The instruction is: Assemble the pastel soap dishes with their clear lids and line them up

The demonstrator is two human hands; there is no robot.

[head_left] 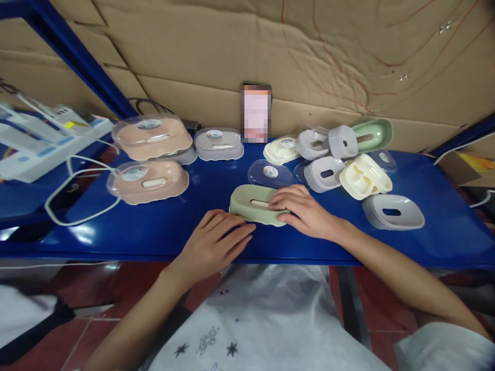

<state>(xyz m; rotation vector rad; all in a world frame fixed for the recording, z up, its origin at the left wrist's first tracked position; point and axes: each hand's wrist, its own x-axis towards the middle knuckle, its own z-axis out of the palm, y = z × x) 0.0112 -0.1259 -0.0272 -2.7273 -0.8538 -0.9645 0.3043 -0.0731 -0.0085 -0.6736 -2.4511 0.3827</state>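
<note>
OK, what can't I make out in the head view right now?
All in the head view:
Green box, right end: partly covered by the right hand.
Phone, screen: pixelated.
Round labels, print: too small.
Grey box at left: mostly hidden by a peach box.
Carton: cut off by the right edge.

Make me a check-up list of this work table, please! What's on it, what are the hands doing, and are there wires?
Surface: blue table, shiny in places.
Job's things: green box, slot upward, near the front edge.
Clutter: two pink boxes with clear covers on the left; grey, cream and green pieces crowd the right; a blurred screen stands at the back.
Hands: right hand has fingers on the green box's top; left hand is at its near left side, exact contact unclear.
Cables: white cable looped on the left.
Surroundings: cardboard behind, red tiled floor below.
</note>
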